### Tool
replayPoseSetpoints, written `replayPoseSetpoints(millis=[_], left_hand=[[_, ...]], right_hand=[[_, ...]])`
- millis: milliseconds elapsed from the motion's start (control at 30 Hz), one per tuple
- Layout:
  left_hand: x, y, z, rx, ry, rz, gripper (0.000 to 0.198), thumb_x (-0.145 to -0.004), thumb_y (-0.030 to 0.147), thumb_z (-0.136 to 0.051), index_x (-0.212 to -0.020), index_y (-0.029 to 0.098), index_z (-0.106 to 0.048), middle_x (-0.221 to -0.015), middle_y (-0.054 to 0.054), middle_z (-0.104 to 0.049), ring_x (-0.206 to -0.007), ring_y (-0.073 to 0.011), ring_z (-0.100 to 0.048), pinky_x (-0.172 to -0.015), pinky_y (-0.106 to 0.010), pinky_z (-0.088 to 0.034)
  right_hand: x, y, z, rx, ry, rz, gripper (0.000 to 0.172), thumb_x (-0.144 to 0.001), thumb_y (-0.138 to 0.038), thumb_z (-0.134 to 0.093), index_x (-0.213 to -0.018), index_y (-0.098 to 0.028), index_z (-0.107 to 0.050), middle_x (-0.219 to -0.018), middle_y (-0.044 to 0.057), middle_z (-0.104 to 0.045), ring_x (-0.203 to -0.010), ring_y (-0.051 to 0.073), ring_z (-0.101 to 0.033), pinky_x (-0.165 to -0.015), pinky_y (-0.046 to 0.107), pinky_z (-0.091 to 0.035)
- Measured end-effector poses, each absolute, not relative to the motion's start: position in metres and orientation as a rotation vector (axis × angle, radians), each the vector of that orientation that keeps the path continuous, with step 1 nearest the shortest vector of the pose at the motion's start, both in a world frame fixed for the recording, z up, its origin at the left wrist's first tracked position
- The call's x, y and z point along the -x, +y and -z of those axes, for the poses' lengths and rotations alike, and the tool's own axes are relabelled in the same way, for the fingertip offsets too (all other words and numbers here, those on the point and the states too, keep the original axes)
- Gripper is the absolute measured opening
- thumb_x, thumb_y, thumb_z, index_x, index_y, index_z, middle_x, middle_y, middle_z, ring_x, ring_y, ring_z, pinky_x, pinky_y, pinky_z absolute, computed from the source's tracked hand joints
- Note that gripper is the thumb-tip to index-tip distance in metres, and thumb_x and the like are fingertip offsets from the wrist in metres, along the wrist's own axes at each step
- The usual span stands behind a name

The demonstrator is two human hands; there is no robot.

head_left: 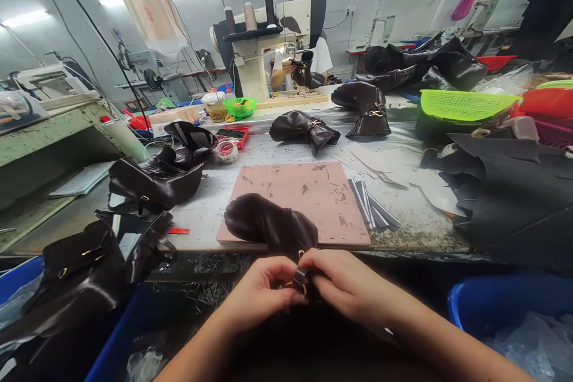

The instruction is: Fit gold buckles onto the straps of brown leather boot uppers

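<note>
A dark brown leather boot upper (pixel 268 221) lies on a pink board (pixel 295 182), its near end hanging over the table edge toward me. At that end, my left hand (pixel 271 289) and my right hand (pixel 344 283) meet, fingers pinched round a short dark leather strap (pixel 301 276) of the upper. A small gold buckle shows right by the fingertips. Both hands are closed; the lower part of the strap and the right fingertips are partly hidden.
Finished-looking uppers (pixel 304 128) lie behind the board; others (pixel 156 179) are piled at left. Dark strips (pixel 373 206) and leather sheets (pixel 523 191) lie at right. Blue bins (pixel 461 304) flank me below the table. Across, a person's hand (pixel 283 71) works at a sewing machine (pixel 250 59).
</note>
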State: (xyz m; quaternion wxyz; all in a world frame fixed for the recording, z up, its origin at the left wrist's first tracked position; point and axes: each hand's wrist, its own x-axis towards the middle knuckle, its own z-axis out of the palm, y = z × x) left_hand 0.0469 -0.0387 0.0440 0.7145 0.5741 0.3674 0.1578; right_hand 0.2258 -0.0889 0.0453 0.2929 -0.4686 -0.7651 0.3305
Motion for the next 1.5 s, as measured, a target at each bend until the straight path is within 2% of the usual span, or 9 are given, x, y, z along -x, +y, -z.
replayPoseSetpoints(millis=[100, 167, 300, 467, 600, 700, 833, 1200, 1500], left_hand=[[-0.049, -0.035, -0.041, -1.153, 0.823, -0.407, 0.025, -0.054, 0.023, -0.076, -0.068, 0.013, -0.058, -0.06, 0.0, -0.06, -0.056, -0.0111, -0.055, -0.043, -0.017, -0.039], [-0.05, -0.034, -0.039, -1.122, 0.819, -0.403, 0.028, -0.052, 0.024, -0.077, -0.068, 0.013, -0.057, -0.06, 0.0, -0.061, -0.055, -0.0109, -0.056, -0.042, -0.016, -0.04], [-0.051, -0.033, -0.035, -1.089, 0.847, -0.394, 0.028, -0.053, 0.022, -0.076, -0.07, 0.012, -0.057, -0.06, -0.001, -0.062, -0.057, -0.0119, -0.059, -0.042, -0.016, -0.042], [-0.051, -0.036, -0.033, -1.119, 0.948, -0.363, 0.023, -0.055, 0.018, -0.071, -0.071, 0.013, -0.056, -0.058, -0.001, -0.062, -0.057, -0.0133, -0.06, -0.042, -0.016, -0.041], [-0.058, -0.044, -0.035, -1.289, 1.035, -0.284, 0.013, -0.059, 0.014, -0.065, -0.069, 0.012, -0.057, -0.054, 0.002, -0.058, -0.049, -0.0084, -0.052, -0.045, -0.018, -0.041], [-0.064, -0.047, -0.037, -1.39, 1.018, -0.276, 0.01, -0.061, 0.014, -0.064, -0.069, 0.012, -0.059, -0.054, 0.003, -0.056, -0.049, -0.0066, -0.049, -0.049, -0.019, -0.041], [-0.067, -0.046, -0.037, -1.229, 0.978, -0.279, 0.016, -0.057, 0.017, -0.067, -0.068, 0.012, -0.057, -0.054, 0.003, -0.057, -0.048, -0.0073, -0.05, -0.046, -0.019, -0.043], [-0.066, -0.042, -0.032, -1.017, 0.874, -0.352, 0.021, -0.06, 0.028, -0.066, -0.068, 0.01, -0.062, -0.058, -0.004, -0.062, -0.051, -0.0098, -0.054, -0.041, -0.018, -0.045], [-0.067, -0.044, -0.038, -1.194, 0.835, -0.247, 0.022, -0.069, 0.026, -0.063, -0.08, 0.014, -0.049, -0.059, 0.0, -0.06, -0.055, -0.0108, -0.056, -0.048, -0.021, -0.049]], right_hand=[[-0.223, -0.094, -0.03, 1.129, -2.058, -0.767, 0.057, -0.065, -0.016, -0.063, -0.118, -0.017, -0.043, -0.111, 0.01, -0.059, -0.098, 0.022, -0.056, -0.082, 0.032, -0.047], [-0.219, -0.096, -0.015, 1.105, -2.025, -0.564, 0.064, -0.064, -0.015, -0.062, -0.123, -0.017, -0.036, -0.109, 0.012, -0.059, -0.096, 0.023, -0.057, -0.081, 0.034, -0.048], [-0.22, -0.098, 0.007, 0.988, -1.902, -0.117, 0.039, -0.072, -0.008, -0.048, -0.11, -0.017, -0.044, -0.092, 0.01, -0.064, -0.08, 0.018, -0.062, -0.069, 0.03, -0.053], [-0.24, -0.109, 0.003, 0.965, -1.964, 0.19, 0.012, -0.077, -0.009, -0.055, -0.087, -0.016, -0.054, -0.089, 0.013, -0.067, -0.072, 0.017, -0.065, -0.06, 0.025, -0.053], [-0.244, -0.117, -0.01, 0.84, -2.019, -0.02, 0.011, -0.083, -0.01, -0.048, -0.092, -0.015, -0.053, -0.077, 0.009, -0.068, -0.068, 0.015, -0.065, -0.06, 0.023, -0.052], [-0.238, -0.114, -0.012, 0.856, -1.892, -0.443, 0.01, -0.088, -0.016, -0.045, -0.093, -0.019, -0.053, -0.067, 0.002, -0.065, -0.059, 0.012, -0.062, -0.054, 0.02, -0.05], [-0.231, -0.108, -0.005, 1.075, -1.493, -0.926, 0.013, -0.078, -0.029, -0.063, -0.081, -0.02, -0.055, -0.063, -0.001, -0.065, -0.052, 0.011, -0.06, -0.047, 0.019, -0.047], [-0.239, -0.112, -0.005, 1.092, -1.505, -0.901, 0.007, -0.078, -0.017, -0.056, -0.074, -0.018, -0.062, -0.067, 0.003, -0.064, -0.06, 0.013, -0.059, -0.056, 0.024, -0.047], [-0.233, -0.111, -0.007, 1.196, -1.332, -1.17, 0.015, -0.077, -0.032, -0.059, -0.071, -0.019, -0.053, -0.065, 0.0, -0.057, -0.06, 0.013, -0.052, -0.057, 0.024, -0.042]])
